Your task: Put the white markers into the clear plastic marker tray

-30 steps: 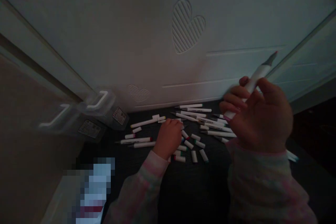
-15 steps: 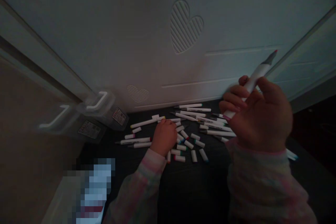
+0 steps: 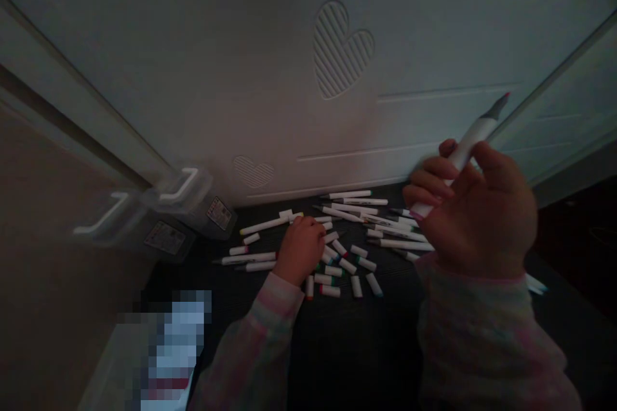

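Note:
My right hand [image 3: 477, 218] is raised on the right, its fingers wrapped round a white marker [image 3: 470, 141]. The marker is uncapped and points up and to the right, with a grey neck, a red-pink tip and a pink lower end. Low over the dark tabletop [image 3: 357, 347], my left hand [image 3: 301, 247] has its fingers curled down at the edge of a cluster of loose marker caps [image 3: 333, 271]. Its fingertips are partly hidden, so anything in them cannot be made out. Several white markers [image 3: 405, 244] lie behind and between the hands, many uncapped with grey necks showing.
Two clear plastic boxes with white handles stand at the left, the nearer box [image 3: 164, 237] beside the farther box [image 3: 212, 212]. A pale panel [image 3: 270, 77] with carved hearts rises behind the tabletop. A pixelated bright object [image 3: 178, 340] is at lower left.
My left hand has shifted very slightly to the left among the caps. My right hand and its marker have stayed almost in place.

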The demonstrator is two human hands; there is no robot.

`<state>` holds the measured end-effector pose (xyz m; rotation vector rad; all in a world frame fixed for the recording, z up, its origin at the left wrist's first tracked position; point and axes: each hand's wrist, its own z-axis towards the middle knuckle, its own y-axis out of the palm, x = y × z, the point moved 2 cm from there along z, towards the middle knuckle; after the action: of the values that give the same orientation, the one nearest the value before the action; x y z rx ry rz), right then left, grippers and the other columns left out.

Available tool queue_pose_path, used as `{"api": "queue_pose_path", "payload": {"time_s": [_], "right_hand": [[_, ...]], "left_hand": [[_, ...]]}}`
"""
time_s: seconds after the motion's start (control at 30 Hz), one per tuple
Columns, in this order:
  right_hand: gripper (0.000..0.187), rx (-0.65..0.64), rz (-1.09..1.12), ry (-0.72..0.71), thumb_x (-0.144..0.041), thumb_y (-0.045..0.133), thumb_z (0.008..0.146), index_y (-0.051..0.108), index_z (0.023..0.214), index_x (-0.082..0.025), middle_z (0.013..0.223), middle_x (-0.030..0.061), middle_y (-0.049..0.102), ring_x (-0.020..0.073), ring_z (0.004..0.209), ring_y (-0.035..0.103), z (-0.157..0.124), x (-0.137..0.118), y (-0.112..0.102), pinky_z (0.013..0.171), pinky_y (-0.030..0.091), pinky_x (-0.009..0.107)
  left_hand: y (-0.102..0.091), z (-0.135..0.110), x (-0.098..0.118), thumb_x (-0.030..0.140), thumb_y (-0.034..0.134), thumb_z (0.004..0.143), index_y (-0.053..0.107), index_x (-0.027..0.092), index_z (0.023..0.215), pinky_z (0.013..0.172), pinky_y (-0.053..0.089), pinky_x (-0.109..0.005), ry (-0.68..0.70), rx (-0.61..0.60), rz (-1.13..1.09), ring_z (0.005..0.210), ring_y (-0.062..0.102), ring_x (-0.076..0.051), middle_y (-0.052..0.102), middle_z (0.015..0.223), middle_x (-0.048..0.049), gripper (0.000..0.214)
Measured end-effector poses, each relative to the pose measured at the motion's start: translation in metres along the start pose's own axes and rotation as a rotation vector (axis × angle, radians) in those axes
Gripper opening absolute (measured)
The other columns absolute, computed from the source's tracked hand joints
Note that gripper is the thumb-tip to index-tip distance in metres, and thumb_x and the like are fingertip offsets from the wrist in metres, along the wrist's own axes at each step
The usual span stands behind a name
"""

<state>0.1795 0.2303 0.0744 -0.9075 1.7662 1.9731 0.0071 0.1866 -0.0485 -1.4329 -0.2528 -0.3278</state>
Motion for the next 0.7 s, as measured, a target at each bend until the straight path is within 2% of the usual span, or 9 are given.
{"api": "queue_pose_path", "payload": {"time_s": [0.2, 0.27, 0.33, 0.53, 0.7], "right_hand": [[0.019, -0.006, 0.02, 0.009, -0.029, 0.041, 0.081, 0.054, 0.075, -0.017, 0.056, -0.0045, 0.031, 0.0051, 0.044, 0.027, 0.0, 0.0, 0.0, 0.041, 0.026, 0.019], [0.017, -0.013, -0.002, 0.0, -0.029, 0.042, 0.08, 0.054, 0.075, -0.017, 0.056, -0.0044, 0.031, 0.0055, 0.044, 0.027, 0.001, 0.0, 0.0, 0.041, 0.025, 0.019], [0.016, -0.015, -0.019, -0.009, -0.029, 0.043, 0.079, 0.054, 0.074, -0.018, 0.057, -0.0044, 0.031, 0.0058, 0.044, 0.027, 0.001, 0.0, 0.0, 0.041, 0.025, 0.02], [0.018, -0.037, -0.131, -0.038, -0.031, 0.041, 0.08, 0.054, 0.072, -0.021, 0.057, -0.0038, 0.031, 0.0079, 0.044, 0.024, 0.0, -0.001, 0.0, 0.042, 0.024, 0.023], [0.023, 0.005, -0.077, -0.009, -0.031, 0.036, 0.082, 0.055, 0.072, -0.021, 0.057, -0.0035, 0.031, 0.0079, 0.044, 0.024, -0.001, -0.001, 0.0, 0.041, 0.024, 0.022]], "left_hand": [[-0.006, 0.001, 0.003, 0.015, 0.048, 0.077, 0.051, 0.018, 0.072, 0.071, 0.041, -0.029, -0.057, 0.12, -0.115, 0.077, 0.051, -0.016, 0.054, 0.075, -0.0013, 0.006], [-0.007, 0.001, 0.004, 0.017, 0.05, 0.076, 0.048, 0.018, 0.075, 0.066, 0.042, -0.026, -0.085, 0.158, -0.165, 0.071, 0.051, -0.014, 0.052, 0.072, 0.0007, 0.002], [-0.009, 0.001, 0.005, 0.018, 0.051, 0.075, 0.047, 0.018, 0.082, 0.063, 0.042, -0.025, -0.105, 0.194, -0.213, 0.069, 0.051, -0.013, 0.052, 0.074, 0.0014, 0.008], [-0.023, -0.003, 0.016, 0.011, 0.051, 0.073, 0.045, 0.018, 0.103, 0.072, 0.044, -0.025, -0.087, 0.264, -0.297, 0.078, 0.052, -0.013, 0.053, 0.089, -0.0019, 0.031], [-0.028, -0.004, 0.017, 0.01, 0.047, 0.075, 0.049, 0.019, 0.102, 0.081, 0.042, -0.029, -0.065, 0.231, -0.27, 0.089, 0.052, -0.015, 0.054, 0.097, -0.004, 0.029]]}}
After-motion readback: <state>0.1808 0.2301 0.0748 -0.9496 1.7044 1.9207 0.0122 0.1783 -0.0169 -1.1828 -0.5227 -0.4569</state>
